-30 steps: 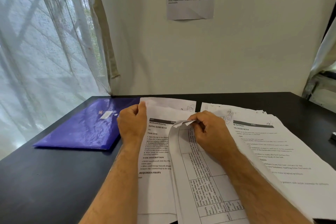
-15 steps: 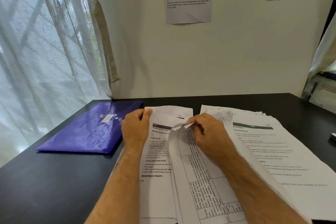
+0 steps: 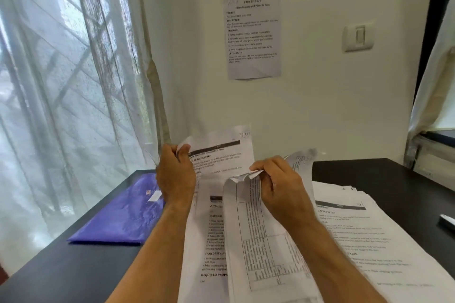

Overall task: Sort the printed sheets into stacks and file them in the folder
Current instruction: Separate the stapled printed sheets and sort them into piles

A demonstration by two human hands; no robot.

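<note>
table sheet (image 3: 266,241): nearest, at 6 o'clock; held up from the surface (image 3: 61,268) by its crumpled top corner.
right hand (image 3: 278,184): fingers (image 3: 257,167) clamped together on that crumpled corner. Risk judged: corner tears or creases further if pulled against the sheets below.
text sheet (image 3: 211,236): under the table sheet, just at its 9 o'clock, lying flat; could be dragged along and skewed.
right stack (image 3: 369,241): at 3 o'clock, loosely fanned, edges not squared. Risk judged: forearm resting over it could sweep sheets off the surface edge.
left hand (image 3: 176,174): fingers curled and pinched on the left edge of the raised sheet (image 3: 221,152).
raised sheet: lifted at 12 o'clock, top bowed back. Risk judged: one-edge pinch lets it flop or slip; more than one sheet may be taken, cannot be told.
folder (image 3: 123,214): purple, flat at 9 o'clock, touching the left forearm's side, closed as far as seen. Nothing filed yet; mixing of stacks is the main hazard.
white object (image 3: 446,220): at far 3 o'clock, unidentified.
</note>
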